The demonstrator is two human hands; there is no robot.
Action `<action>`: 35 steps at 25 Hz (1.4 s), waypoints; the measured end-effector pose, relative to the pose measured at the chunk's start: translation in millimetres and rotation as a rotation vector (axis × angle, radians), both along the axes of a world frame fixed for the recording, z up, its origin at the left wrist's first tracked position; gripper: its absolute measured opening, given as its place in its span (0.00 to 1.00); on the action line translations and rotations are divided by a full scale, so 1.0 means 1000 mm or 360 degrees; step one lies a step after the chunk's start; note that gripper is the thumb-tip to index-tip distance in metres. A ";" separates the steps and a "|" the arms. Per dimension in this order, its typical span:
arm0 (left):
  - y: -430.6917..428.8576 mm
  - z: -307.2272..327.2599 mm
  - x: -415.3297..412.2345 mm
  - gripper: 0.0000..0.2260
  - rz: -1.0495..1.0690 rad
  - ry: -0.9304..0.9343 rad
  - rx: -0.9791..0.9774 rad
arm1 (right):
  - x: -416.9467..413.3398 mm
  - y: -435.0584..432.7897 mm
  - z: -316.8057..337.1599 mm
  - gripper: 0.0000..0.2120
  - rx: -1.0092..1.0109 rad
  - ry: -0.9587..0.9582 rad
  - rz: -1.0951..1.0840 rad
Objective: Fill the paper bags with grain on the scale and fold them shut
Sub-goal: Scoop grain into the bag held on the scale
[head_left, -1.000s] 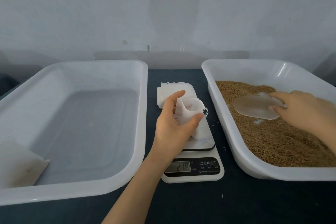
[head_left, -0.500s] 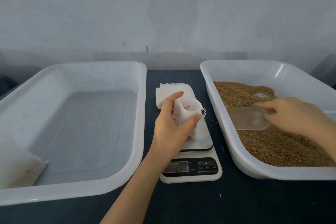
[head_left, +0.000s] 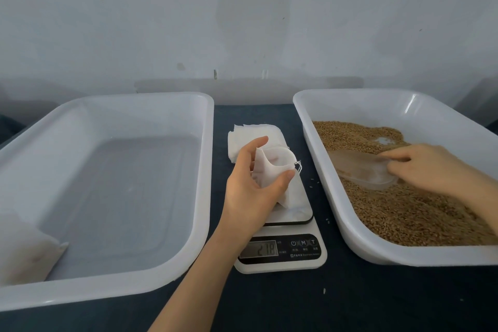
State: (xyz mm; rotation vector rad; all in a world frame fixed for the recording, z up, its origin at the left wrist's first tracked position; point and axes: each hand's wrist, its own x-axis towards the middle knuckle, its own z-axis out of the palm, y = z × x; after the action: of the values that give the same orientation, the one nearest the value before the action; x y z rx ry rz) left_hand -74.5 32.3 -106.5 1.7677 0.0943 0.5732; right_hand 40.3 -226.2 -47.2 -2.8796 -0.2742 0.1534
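Since the previous frame my right hand, gripping the scoop, has driven it into the grain right of the scale, while my left hand pinches the bag open on it for filling.

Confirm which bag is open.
The bag on the scale, gripped by the left hand; the stack behind lies flat, the filled bag at left is shut.

White bag partly beyond left edge.
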 end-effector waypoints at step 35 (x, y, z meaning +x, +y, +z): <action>0.005 0.004 0.001 0.18 -0.0190 0.0129 -0.0067 | -0.038 0.083 0.114 0.15 -0.0462 -0.0550 0.0499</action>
State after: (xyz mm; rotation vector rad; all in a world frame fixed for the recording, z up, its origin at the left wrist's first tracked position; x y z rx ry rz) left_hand -73.2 36.8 -102.9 1.7432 0.0564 0.4105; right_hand 2.7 -142.7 66.4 -3.1168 -0.8316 -0.2767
